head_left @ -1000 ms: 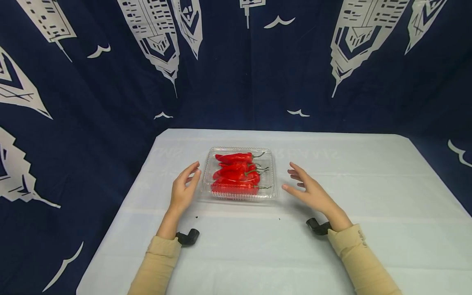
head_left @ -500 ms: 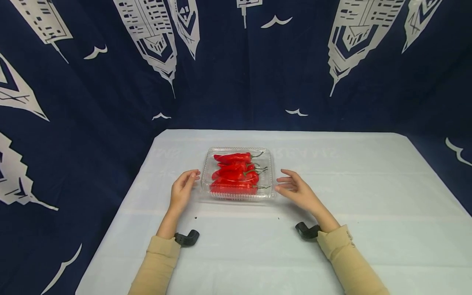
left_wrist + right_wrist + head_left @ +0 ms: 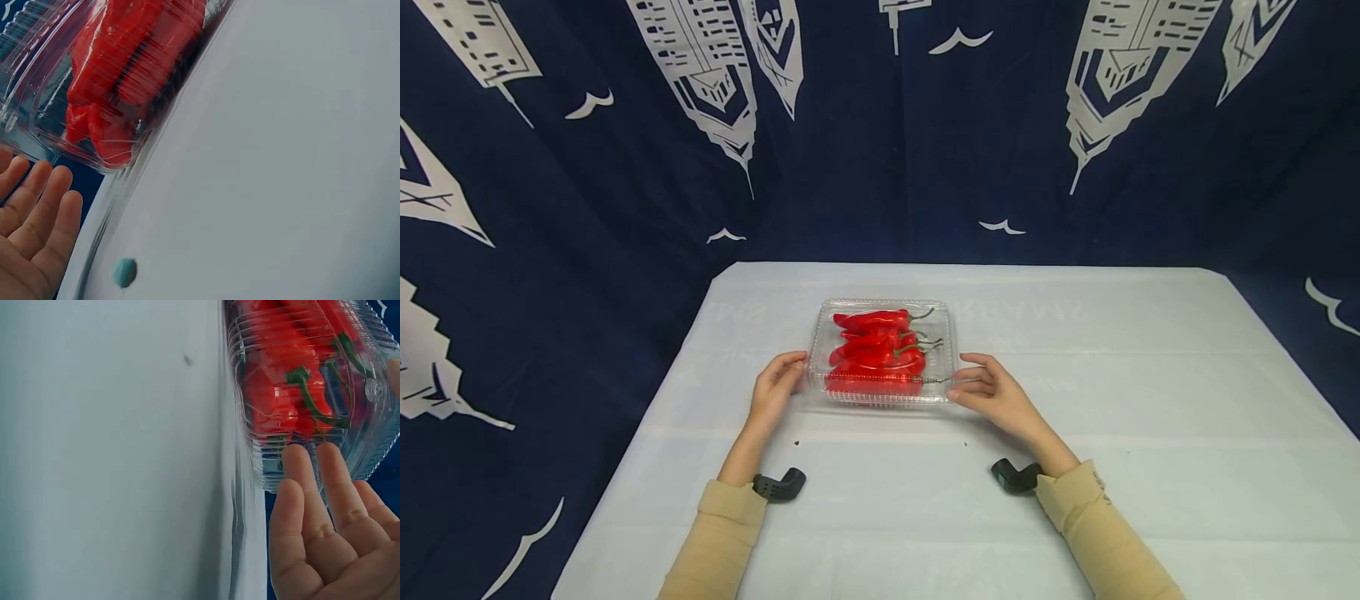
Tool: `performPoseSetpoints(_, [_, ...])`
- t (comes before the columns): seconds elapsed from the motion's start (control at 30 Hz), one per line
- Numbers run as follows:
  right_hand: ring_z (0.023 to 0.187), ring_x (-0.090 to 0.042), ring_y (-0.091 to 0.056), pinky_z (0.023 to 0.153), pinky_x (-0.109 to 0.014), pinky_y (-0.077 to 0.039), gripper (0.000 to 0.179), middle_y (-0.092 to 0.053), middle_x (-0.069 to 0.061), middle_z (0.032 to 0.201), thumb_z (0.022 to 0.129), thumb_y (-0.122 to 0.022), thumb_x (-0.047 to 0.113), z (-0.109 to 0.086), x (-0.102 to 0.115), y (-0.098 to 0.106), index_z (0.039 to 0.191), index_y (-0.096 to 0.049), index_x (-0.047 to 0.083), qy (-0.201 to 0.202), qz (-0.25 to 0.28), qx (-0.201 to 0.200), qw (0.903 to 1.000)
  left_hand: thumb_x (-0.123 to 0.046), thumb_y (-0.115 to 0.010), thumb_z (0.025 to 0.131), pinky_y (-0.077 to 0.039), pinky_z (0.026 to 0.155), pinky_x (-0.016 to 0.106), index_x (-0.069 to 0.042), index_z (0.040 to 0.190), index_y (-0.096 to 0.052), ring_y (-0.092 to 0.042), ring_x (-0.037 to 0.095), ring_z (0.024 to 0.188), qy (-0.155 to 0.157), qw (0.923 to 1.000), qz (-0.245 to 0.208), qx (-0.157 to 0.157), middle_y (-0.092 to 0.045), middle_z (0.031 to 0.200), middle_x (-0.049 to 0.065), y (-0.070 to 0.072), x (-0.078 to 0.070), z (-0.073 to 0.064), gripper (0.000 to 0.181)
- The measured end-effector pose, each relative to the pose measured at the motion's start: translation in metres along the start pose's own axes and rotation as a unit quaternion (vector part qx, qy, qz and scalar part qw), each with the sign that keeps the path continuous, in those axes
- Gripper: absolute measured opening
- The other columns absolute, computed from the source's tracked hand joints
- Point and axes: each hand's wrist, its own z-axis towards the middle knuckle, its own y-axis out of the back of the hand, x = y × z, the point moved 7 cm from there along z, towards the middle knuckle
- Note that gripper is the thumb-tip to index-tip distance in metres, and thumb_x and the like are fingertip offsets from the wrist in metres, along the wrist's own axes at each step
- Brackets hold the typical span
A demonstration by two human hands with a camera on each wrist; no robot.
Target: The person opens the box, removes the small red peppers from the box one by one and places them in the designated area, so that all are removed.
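A clear plastic clamshell box [image 3: 886,401] with its lid down sits on the white table in the head view. Several red chili peppers [image 3: 877,354] lie inside, their green stems to the right. My left hand [image 3: 772,392] is at the box's left side, fingertips right at the edge. In the left wrist view its fingers [image 3: 47,206] are extended just beside the box's corner. At the opposite side, my right hand [image 3: 996,397] has its fingertips at the box wall. The right wrist view shows relaxed fingers [image 3: 334,469] overlapping the ribbed wall near the stems.
The white table [image 3: 1120,400] extends around the box, with small dark specks in front of it. A dark blue curtain [image 3: 850,183] with white building prints hangs behind and to the left. Each wrist carries a black camera mount [image 3: 780,485].
My right hand has moved left until its fingertips reach the box. My left fingers have lowered slightly and come up against the left edge. The box stays put.
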Motion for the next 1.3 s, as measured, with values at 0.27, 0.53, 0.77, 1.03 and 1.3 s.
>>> performPoseSetpoints(0.27, [0.098, -0.015, -0.062, 0.080, -0.024, -0.050, 0.056, -0.056, -0.025, 0.118, 0.084, -0.070, 0.008, -0.001, -0.003, -0.001, 0.129, -0.037, -0.003, -0.025, 0.022, -0.015, 0.9993, -0.004, -0.049, 0.096, -0.049, 0.065, 0.020, 0.008, 0.116, -0.054, -0.056, 0.007, 0.078, 0.043, 0.9989, -0.018, -0.007, -0.061, 0.093, 0.002, 0.001, 0.034, 0.008, 0.024])
performPoseSetpoints(0.53, [0.084, -0.010, -0.062, 0.075, -0.026, -0.051, 0.048, -0.060, -0.011, 0.099, 0.084, -0.069, 0.005, -0.002, -0.008, -0.006, 0.118, -0.037, -0.008, -0.057, 0.081, -0.025, 0.9947, -0.013, -0.048, 0.097, -0.047, 0.056, 0.021, 0.010, 0.104, -0.053, -0.051, 0.008, 0.062, 0.073, 0.9968, -0.030, 0.011, -0.052, 0.080, 0.003, -0.002, 0.041, 0.007, 0.024])
performPoseSetpoints(0.77, [0.080, -0.011, -0.063, 0.075, -0.029, -0.052, 0.046, -0.059, -0.004, 0.092, 0.083, -0.066, 0.000, -0.002, -0.010, -0.011, 0.117, -0.036, -0.009, -0.047, 0.132, -0.025, 0.9898, -0.013, -0.048, 0.097, -0.045, 0.053, 0.021, 0.007, 0.098, -0.054, -0.052, 0.010, 0.058, 0.076, 0.9960, -0.041, 0.023, -0.051, 0.075, 0.005, -0.003, 0.044, 0.005, 0.021])
performPoseSetpoints(1.03, [0.079, -0.010, -0.063, 0.074, -0.028, -0.053, 0.046, -0.061, -0.005, 0.090, 0.082, -0.066, 0.000, -0.006, -0.013, -0.011, 0.117, -0.039, -0.012, -0.038, 0.134, -0.040, 0.9894, -0.008, -0.044, 0.099, -0.044, 0.054, 0.021, 0.008, 0.098, -0.052, -0.052, 0.009, 0.058, 0.070, 0.9960, -0.036, 0.042, -0.049, 0.075, 0.003, -0.008, 0.016, -0.006, 0.018])
performPoseSetpoints(1.3, [0.078, -0.009, -0.064, 0.072, -0.027, -0.053, 0.047, -0.065, 0.001, 0.087, 0.081, -0.072, 0.007, -0.007, -0.018, -0.009, 0.116, -0.045, -0.009, -0.047, 0.119, -0.063, 0.9898, -0.007, -0.044, 0.099, -0.044, 0.054, 0.021, 0.006, 0.097, -0.053, -0.052, 0.010, 0.058, 0.064, 0.9962, -0.041, 0.042, -0.049, 0.074, 0.004, -0.008, 0.017, -0.005, 0.016])
